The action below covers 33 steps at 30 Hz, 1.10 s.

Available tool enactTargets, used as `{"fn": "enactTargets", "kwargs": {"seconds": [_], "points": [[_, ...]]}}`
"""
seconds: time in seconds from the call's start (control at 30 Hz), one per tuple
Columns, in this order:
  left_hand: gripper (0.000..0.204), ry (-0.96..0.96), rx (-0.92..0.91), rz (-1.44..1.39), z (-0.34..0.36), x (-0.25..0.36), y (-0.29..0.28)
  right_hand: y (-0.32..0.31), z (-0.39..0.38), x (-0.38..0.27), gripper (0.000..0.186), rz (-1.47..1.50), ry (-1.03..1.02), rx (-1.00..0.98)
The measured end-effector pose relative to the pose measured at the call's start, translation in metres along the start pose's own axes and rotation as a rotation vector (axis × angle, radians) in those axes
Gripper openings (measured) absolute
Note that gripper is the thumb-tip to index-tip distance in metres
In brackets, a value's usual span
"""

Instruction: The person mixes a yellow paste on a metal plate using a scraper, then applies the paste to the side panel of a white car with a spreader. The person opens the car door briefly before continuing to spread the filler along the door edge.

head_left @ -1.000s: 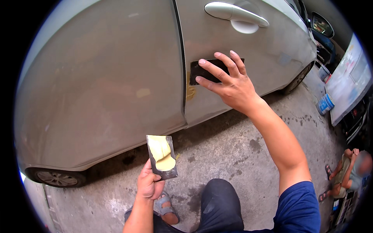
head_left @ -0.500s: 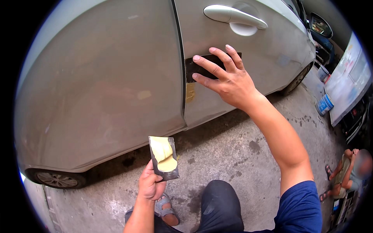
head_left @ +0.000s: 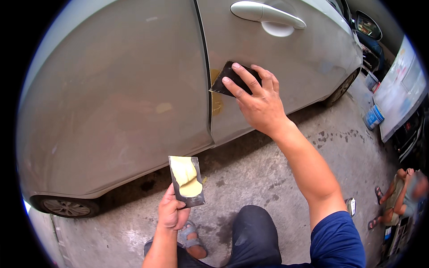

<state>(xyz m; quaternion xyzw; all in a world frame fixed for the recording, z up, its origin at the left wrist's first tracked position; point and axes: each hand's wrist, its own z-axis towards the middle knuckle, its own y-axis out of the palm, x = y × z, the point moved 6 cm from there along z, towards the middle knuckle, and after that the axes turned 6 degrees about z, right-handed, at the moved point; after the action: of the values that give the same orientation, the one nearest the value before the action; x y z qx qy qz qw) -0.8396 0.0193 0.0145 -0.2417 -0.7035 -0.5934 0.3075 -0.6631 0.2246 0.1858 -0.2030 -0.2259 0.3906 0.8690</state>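
Right hand (head_left: 261,105) holds a black sheet (head_left: 237,80), seemingly touching the door (head_left: 290,62); left hand (head_left: 173,213), a dark plate (head_left: 191,202) bearing yellow paste (head_left: 184,173).

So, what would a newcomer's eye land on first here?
Probably the bright yellow paste on a dark plate in the left hand, low and left of centre. Next, the right hand, holding a black spreader at the car door's left edge, with a yellowish smear just below it. The pale door handle stands out above.
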Motion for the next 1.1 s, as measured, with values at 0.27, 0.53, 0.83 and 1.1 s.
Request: {"fn": "enactTargets", "kwargs": {"seconds": [0.27,0.53,0.83,1.1], "points": [[0.077,0.01,0.0,0.009,0.001,-0.003,-0.005,0.037,-0.064,-0.003,0.052,0.122,0.205,0.077],[0.077,0.031,0.004,0.017,0.0,0.001,-0.007,0.025,-0.074,-0.013,0.06,0.24,0.309,0.074],[0.078,0.038,0.032,0.031,0.0,-0.001,-0.009,0.069,-0.103,-0.036,0.061,0.222,0.408,0.074],[0.076,0.06,0.035,-0.025,-0.001,0.001,-0.007,0.055,-0.108,-0.05,0.061,0.283,0.505,0.053]]}}
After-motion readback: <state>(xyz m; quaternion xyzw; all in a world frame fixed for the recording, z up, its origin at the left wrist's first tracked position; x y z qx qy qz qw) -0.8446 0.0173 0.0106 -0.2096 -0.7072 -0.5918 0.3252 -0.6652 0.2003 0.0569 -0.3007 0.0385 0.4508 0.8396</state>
